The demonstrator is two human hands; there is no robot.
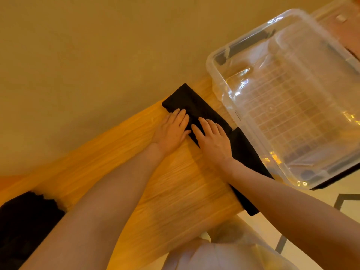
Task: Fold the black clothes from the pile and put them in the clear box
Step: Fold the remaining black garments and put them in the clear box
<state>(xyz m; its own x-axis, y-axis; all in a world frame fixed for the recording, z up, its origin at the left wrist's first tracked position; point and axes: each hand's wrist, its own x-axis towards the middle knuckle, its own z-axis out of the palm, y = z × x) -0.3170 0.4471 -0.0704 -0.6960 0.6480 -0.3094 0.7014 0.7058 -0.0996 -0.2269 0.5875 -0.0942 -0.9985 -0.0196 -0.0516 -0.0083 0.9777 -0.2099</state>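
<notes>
A black garment (194, 106) lies folded into a long strip on the wooden table (175, 191), running from the far edge toward the near right corner. My left hand (171, 129) lies flat with straight fingers on its far end. My right hand (212, 139) presses flat on the strip just beside it. The clear box (220, 55) stands open to the right of the garment, with nothing visible inside. A pile of black clothes (25, 221) sits at the table's near left edge.
A plain tan wall runs behind the table. Pale floor with dark lines (342, 201) shows at the lower right, past the table's near corner. My light-coloured clothing (224, 256) fills the bottom centre.
</notes>
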